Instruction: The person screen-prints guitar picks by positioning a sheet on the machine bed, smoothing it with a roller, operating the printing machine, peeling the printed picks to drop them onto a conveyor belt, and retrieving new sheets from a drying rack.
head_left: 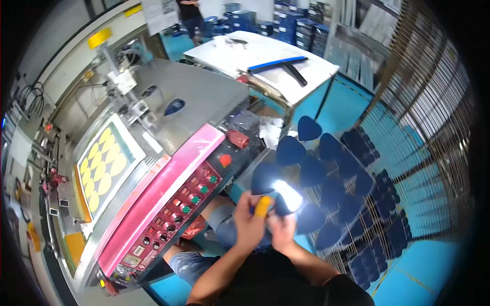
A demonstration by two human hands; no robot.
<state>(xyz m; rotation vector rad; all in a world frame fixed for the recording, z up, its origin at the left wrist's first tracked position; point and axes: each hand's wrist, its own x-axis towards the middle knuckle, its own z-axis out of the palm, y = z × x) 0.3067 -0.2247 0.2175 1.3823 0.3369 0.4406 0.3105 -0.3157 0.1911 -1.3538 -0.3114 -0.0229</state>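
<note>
My left hand [248, 222] is closed around a small yellow-orange object [263, 206], whose kind I cannot make out. Close beside it, my right hand [282, 230] is closed at the lower end of a dark piece with a bright white glowing patch [288, 196]. Whether that patch is a lamp or glare cannot be told. Just beyond both hands, rounded dark blue pieces [313, 171] shaped like guitar picks are spread over a wire rack [366, 220]. One similar dark piece [174, 106] lies on the grey machine top.
On the left stands a screen printing machine with a pink control panel [168, 204] and a screen of yellow shapes [104, 163]. A white table [275, 48] carries a blue-edged squeegee [278, 63]. Tall wire racks [434, 86] rise at right. A person [191, 18] stands at the back.
</note>
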